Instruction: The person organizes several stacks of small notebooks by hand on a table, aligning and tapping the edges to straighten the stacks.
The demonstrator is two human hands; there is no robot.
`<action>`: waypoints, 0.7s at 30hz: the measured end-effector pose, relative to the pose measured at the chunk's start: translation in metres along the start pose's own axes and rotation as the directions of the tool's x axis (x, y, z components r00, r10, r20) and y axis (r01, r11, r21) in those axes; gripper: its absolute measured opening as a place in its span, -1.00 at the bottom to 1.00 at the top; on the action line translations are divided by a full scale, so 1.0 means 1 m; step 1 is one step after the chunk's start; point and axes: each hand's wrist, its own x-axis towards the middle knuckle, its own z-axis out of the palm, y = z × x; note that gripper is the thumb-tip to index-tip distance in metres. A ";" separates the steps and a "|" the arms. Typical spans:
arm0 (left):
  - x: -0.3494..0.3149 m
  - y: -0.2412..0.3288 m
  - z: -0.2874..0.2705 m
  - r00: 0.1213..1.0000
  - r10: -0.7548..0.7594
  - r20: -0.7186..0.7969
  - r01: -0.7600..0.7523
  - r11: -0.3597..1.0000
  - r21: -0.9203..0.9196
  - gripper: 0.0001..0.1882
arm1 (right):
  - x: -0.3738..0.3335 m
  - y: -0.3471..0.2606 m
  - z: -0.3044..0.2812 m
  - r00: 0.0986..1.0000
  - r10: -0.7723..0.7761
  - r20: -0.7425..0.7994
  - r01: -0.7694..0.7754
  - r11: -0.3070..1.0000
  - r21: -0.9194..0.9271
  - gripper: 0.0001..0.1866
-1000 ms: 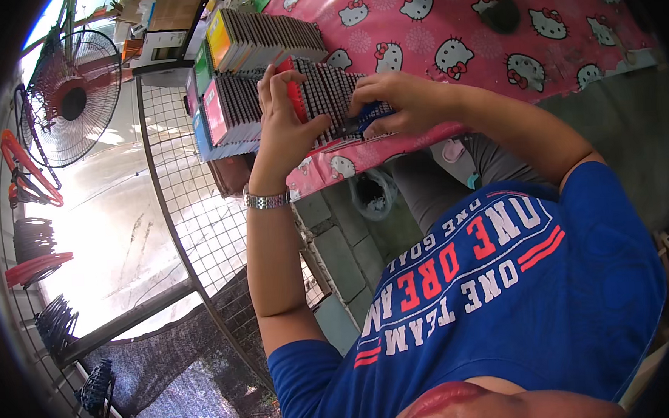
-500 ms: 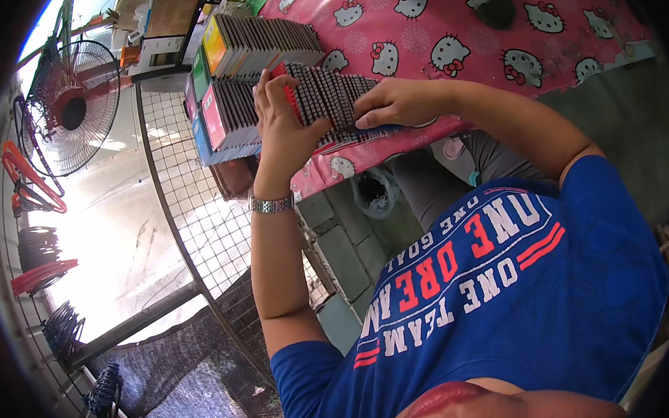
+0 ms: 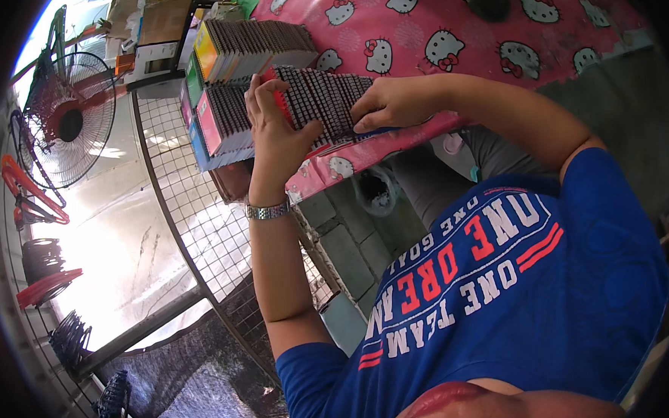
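Observation:
A tightly packed row of spiral notebooks [image 3: 322,96] stands at the table's near edge, dark coil spines facing up and a red cover at its left end. My left hand [image 3: 279,132] grips that end, fingers over the red cover and thumb against the spines. At the opposite end, my right hand [image 3: 391,104] has its fingers curled against the notebooks, with the fingertips partly hidden. Left of the row are a pink-covered notebook stack [image 3: 224,120] and, farther back, a yellow-covered notebook stack [image 3: 254,45].
A pink patterned tablecloth [image 3: 446,21] covers the table. Wire mesh [image 3: 176,141] and a fan [image 3: 73,124] stand to the left. Cardboard boxes [image 3: 164,25] are at the back left. Below the table edge hangs a clear plastic bag [image 3: 377,191].
The view has shifted slightly. My left hand has edged a little nearer along the row, and its fingers are slightly lower; both hands stay on the notebooks.

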 end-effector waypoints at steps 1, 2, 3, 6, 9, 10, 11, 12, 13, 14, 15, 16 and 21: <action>0.000 0.001 -0.001 1.000 0.009 -0.005 -0.009 1.000 0.000 -0.30 | 0.001 0.007 0.003 1.000 0.002 -0.004 -0.002 1.000 0.001 -0.64; 0.002 0.002 -0.002 1.000 0.015 -0.005 -0.015 1.000 0.000 -0.30 | 0.003 0.018 0.006 0.984 -0.153 -0.091 0.146 0.986 -0.079 -0.66; 0.003 0.003 -0.002 1.000 0.016 -0.003 -0.016 1.000 -0.005 -0.30 | 0.004 0.028 0.008 0.937 -0.310 -0.162 0.283 0.944 -0.171 -0.68; 0.002 0.002 -0.003 1.000 0.012 0.001 -0.012 1.000 -0.013 -0.31 | 0.001 0.032 0.010 0.672 -0.665 -0.326 0.451 0.716 -0.532 -0.68; 0.002 0.002 -0.002 1.000 0.005 0.009 -0.005 1.000 -0.014 -0.31 | 0.006 0.033 0.006 0.726 -0.635 -0.263 0.444 0.725 -0.526 -0.68; 0.002 0.003 -0.002 1.000 -0.003 0.011 0.003 1.000 -0.011 -0.31 | 0.008 0.031 0.003 0.726 -0.636 -0.263 0.444 0.725 -0.526 -0.68; 0.002 0.003 -0.002 1.000 -0.002 0.010 0.003 1.000 -0.011 -0.31 | 0.009 0.028 -0.002 0.901 -0.402 -0.161 0.350 0.895 -0.278 -0.66; 0.003 0.004 -0.003 1.000 -0.008 0.012 0.008 1.000 -0.013 -0.31 | 0.008 0.026 -0.005 0.986 -0.164 0.017 0.165 0.986 -0.039 -0.62; 0.002 0.003 -0.003 1.000 -0.016 0.014 0.016 1.000 -0.015 -0.31 | 0.007 0.022 -0.006 0.986 -0.164 0.018 0.164 0.986 -0.038 -0.62; 0.002 0.003 -0.003 1.000 -0.016 0.014 0.017 1.000 -0.016 -0.31 | 0.003 0.017 -0.005 0.991 -0.131 0.018 0.132 0.989 -0.070 -0.63; 0.001 0.003 -0.003 1.000 -0.017 0.014 0.017 1.000 -0.018 -0.31 | 0.002 0.014 -0.005 0.995 -0.099 0.016 0.100 0.990 -0.101 -0.64; 0.002 0.006 -0.004 1.000 -0.012 0.013 0.012 1.000 -0.019 -0.30 | 0.001 0.019 -0.004 0.995 -0.100 0.012 0.101 0.990 -0.103 -0.64; 0.003 0.003 -0.003 1.000 -0.004 0.020 0.005 0.999 -0.038 -0.30 | 0.009 0.043 -0.002 0.817 -0.541 -0.201 0.431 0.804 -0.410 -0.65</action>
